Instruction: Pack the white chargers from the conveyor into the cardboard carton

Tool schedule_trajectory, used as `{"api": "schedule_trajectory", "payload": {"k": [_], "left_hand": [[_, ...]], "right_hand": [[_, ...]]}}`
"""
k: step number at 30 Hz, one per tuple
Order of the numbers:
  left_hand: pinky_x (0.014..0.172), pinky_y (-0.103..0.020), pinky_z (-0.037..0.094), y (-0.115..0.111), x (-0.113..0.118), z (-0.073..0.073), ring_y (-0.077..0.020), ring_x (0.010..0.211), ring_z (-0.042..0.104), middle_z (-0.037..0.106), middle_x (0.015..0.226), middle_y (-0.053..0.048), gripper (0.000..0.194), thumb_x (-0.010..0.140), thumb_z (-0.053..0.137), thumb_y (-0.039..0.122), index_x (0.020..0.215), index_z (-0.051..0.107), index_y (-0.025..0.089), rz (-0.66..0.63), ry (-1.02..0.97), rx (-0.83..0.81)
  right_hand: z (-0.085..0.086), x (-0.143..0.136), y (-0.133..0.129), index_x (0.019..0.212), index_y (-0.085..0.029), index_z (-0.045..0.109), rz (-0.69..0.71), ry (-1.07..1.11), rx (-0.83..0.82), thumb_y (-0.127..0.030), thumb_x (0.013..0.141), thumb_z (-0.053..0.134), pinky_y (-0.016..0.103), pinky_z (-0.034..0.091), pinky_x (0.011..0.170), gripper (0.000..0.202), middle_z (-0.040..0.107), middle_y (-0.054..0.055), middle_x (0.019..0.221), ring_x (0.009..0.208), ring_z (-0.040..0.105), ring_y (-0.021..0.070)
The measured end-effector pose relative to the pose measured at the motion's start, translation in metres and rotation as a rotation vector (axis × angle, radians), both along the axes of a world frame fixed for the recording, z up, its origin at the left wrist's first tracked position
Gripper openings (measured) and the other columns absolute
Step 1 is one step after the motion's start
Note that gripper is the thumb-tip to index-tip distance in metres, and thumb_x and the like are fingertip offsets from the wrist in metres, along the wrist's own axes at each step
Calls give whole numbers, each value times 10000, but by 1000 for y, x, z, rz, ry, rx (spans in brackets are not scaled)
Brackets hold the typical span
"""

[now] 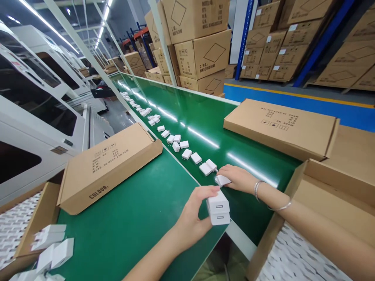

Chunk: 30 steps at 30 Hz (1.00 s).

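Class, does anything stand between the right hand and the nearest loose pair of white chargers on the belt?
Nothing visible does: the right hand, its fingers on another charger, is just beside that pair on the green belt.

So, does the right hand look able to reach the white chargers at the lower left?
Probably not easily: the left forearm lies between the right hand and those chargers, and its fingers are on another charger.
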<state>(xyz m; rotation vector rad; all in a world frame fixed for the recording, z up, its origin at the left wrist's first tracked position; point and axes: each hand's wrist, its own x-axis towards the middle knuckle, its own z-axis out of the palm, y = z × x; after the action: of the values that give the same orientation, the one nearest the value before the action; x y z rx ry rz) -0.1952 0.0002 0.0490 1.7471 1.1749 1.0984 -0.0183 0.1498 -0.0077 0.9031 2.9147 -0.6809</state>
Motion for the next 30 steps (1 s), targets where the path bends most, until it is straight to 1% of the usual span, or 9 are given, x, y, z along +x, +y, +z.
{"api": "schedule_trajectory", "payload": {"k": [3,6,11,13,16,20,24,27,30], "left_hand": [[895,-371,419,-1,3,0,-204,1123,458,482,1198,-81,402,766,581,189,1111,386,250,1,-1,0],[901,-370,416,-1,5,-1,-201,1123,453,474,1197,-79,410,762,583,176,1109,377,248,6,1,12],[926,-359,401,-6,7,5,-194,1134,433,453,1177,-72,445,751,586,156,1118,352,249,2,-37,-32],[933,-343,397,-10,9,11,-190,1141,424,445,1157,-69,468,748,590,157,1131,340,250,-26,-52,-114],[943,-326,388,-15,14,15,-188,1169,392,427,1149,-60,475,741,595,154,1122,332,262,-103,-80,-202],[957,-324,369,-19,27,16,-200,1204,343,370,1156,-55,485,706,611,126,1081,337,265,-186,-103,-237],[864,-307,413,-18,41,23,-170,1020,453,392,1060,-41,433,700,582,106,1050,368,245,-200,-119,-378],[794,-298,422,-11,54,37,-151,891,477,438,1002,-29,393,706,598,174,1037,393,232,-307,-83,-559],[792,-306,417,6,77,51,-180,947,484,469,1066,-43,445,725,594,290,1113,381,244,-495,-10,-708]], "right_hand": [[3,-3,6,836,-203,578,4,-33,-24,-157,664,625,304,434,671,184,581,51,879,837,544,212],[14,4,-1,843,-205,581,24,-13,-29,-203,687,638,326,444,708,166,591,51,893,836,556,212],[40,41,-53,1072,-236,522,-113,394,-83,-328,787,574,363,433,884,304,550,70,1147,1072,493,214],[48,58,-78,1088,-254,527,-185,568,-132,-314,789,575,393,445,888,309,546,82,1175,1095,490,236],[53,73,-107,1084,-273,541,-230,648,-195,-289,798,558,392,488,836,287,558,92,1174,1072,519,250],[52,79,-124,1108,-302,504,-243,739,-197,-225,790,566,377,499,813,333,570,82,1156,1065,526,242],[60,86,-134,1129,-307,452,-251,810,-212,-242,777,593,363,500,804,385,574,75,1106,1044,532,233],[76,112,-142,1114,-285,434,-340,727,-256,-293,797,567,349,488,819,344,539,75,1145,1088,495,228],[89,163,-149,1070,-254,451,-498,424,-307,-345,820,522,309,500,745,276,567,69,1076,973,556,213]]}}
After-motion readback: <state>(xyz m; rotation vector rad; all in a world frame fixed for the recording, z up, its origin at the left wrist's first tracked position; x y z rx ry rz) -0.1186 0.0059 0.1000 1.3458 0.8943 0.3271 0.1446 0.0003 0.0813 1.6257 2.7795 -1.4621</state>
